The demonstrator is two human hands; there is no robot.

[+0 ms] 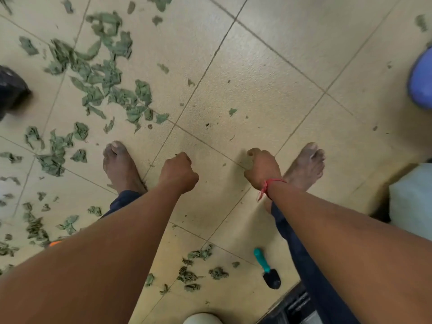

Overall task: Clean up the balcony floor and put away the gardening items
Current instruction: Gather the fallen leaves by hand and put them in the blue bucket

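The trowel (pixel 267 268) lies on the tiles (pixel 257 90) nearest the body, at 6 o'clock from the right hand (pixel 261 167); its long axis runs 11 to 5 o'clock, teal handle toward that hand, black blade away; a leaf clump (pixel 198 265) sits at its 9 o'clock. Both hands are curled into fists, with nothing seen in them; the left hand (pixel 180 174) is farther from the trowel, so the right looks likelier to take it. The leaves (pixel 102 73) spread at 10 o'clock; a bag (pixel 11 90) lies beyond.

Blue object (pixel 420 80), red wrist thread (pixel 272 182)
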